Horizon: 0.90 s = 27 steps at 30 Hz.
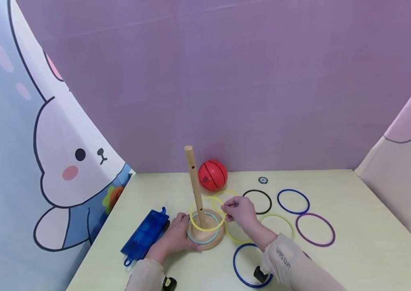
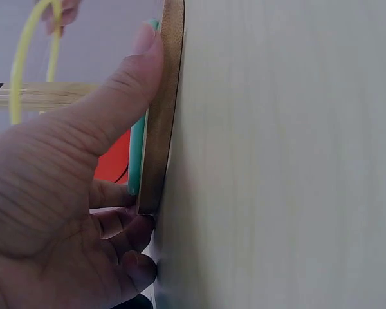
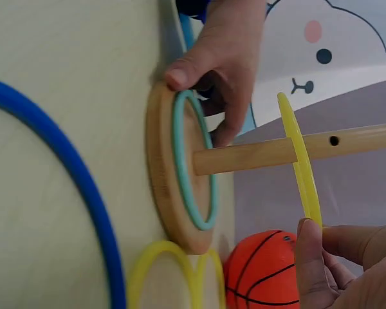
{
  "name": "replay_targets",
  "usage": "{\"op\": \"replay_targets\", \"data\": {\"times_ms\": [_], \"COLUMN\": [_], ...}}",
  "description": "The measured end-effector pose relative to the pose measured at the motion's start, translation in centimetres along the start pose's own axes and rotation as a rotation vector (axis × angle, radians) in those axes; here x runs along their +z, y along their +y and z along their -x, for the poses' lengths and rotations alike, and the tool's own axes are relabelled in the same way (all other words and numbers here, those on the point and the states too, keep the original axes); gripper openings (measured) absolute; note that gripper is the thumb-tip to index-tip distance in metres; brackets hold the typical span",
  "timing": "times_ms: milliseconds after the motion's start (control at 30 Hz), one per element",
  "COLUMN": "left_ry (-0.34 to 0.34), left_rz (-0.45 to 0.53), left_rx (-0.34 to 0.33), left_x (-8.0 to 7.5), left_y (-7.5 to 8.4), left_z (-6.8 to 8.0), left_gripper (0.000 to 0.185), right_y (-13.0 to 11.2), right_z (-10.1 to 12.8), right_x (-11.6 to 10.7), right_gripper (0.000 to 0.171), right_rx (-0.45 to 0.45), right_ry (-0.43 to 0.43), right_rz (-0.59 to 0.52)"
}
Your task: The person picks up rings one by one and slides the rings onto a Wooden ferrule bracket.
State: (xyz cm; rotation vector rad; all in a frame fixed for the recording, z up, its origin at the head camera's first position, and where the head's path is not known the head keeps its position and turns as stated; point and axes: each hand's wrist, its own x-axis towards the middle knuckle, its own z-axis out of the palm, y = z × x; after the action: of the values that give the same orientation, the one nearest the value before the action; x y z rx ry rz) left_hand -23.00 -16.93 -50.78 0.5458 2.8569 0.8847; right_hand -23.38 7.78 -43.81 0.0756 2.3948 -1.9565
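My left hand (image 1: 176, 236) grips the wooden base (image 1: 217, 241) near the bench's front edge, thumb on its rim. My right hand (image 1: 241, 210) pinches a yellow ring (image 1: 205, 228) around the peg (image 1: 195, 186), above the teal ring (image 3: 183, 174) lying on the base.

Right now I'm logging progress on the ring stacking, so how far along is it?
Done: one teal ring lies on the wooden base around the peg. In hand: the right hand pinches a yellow ring already over the peg but not yet down, while the left hand holds the base. Left: yellow, black, blue and purple rings lie loose on the table.
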Motion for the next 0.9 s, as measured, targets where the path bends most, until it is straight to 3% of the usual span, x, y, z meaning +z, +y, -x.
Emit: {"op": "replay_targets", "data": {"times_ms": [267, 533, 733, 900], "left_ry": [0.019, -0.007, -0.024, -0.040], "left_rz": [-0.007, -0.010, -0.015, -0.014], "left_rx": [0.024, -0.017, -0.038, -0.053], "left_x": [-0.1, 0.0, 0.0, -0.1], "left_y": [0.1, 0.0, 0.1, 0.4], "left_z": [0.1, -0.1, -0.1, -0.1], "left_gripper": [0.111, 0.114, 0.114, 0.113], "right_y": [2.6, 4.3, 4.3, 4.3], "right_z": [0.0, -0.2, -1.2, -2.8], "right_x": [1.2, 1.6, 0.5, -1.2], "right_gripper": [0.005, 0.003, 0.003, 0.003], "right_rx": [0.004, -0.015, -0.060, -0.043], "right_ry": [-0.018, -0.017, 0.033, 0.118], "right_rz": [0.075, 0.132, 0.200, 0.263]}}
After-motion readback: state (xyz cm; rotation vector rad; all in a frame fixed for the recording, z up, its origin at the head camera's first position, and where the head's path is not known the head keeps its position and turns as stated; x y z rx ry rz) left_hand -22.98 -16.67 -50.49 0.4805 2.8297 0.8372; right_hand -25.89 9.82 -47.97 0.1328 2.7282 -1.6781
